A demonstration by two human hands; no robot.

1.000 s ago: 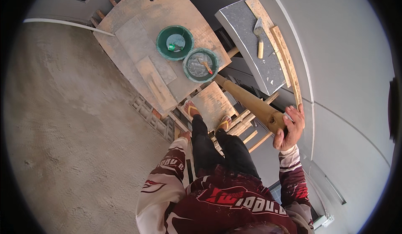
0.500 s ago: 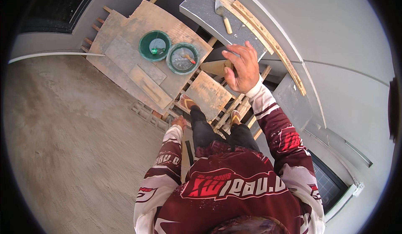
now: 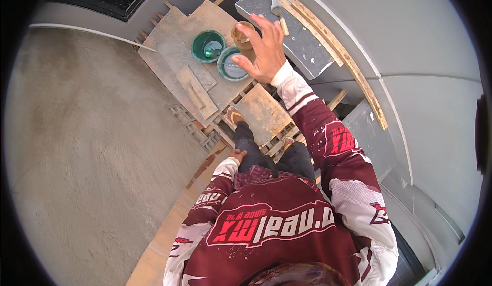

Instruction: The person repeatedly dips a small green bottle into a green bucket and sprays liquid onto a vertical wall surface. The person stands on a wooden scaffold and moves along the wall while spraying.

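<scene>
My right hand (image 3: 262, 50) is open with its fingers spread, reaching out over the board platform. Just beyond its fingers a brown round container (image 3: 243, 34) stands on the boards, partly covered by the hand. Beside it is a green bucket (image 3: 207, 46) with a bright green thing inside. A second green bucket (image 3: 233, 67), nearer to me, holds greyish liquid, and my thumb hides part of it. My left hand (image 3: 237, 155) hangs low beside my left thigh. Its fingers are mostly out of sight, so its grip is unclear.
A trowel (image 3: 279, 15) lies on a grey ledge (image 3: 302, 45) beside long wooden strips (image 3: 343, 63). A wooden float (image 3: 196, 91) rests on the platform (image 3: 179, 25). My feet stand around a smaller board (image 3: 264, 113) on wooden slats. Grey rough floor (image 3: 102, 132) spreads left.
My right hand has moved left and forward in the picture, its fingers spreading. The brown container, earlier under that hand, now stands by the green buckets. My left hand has come closer to my thigh.
</scene>
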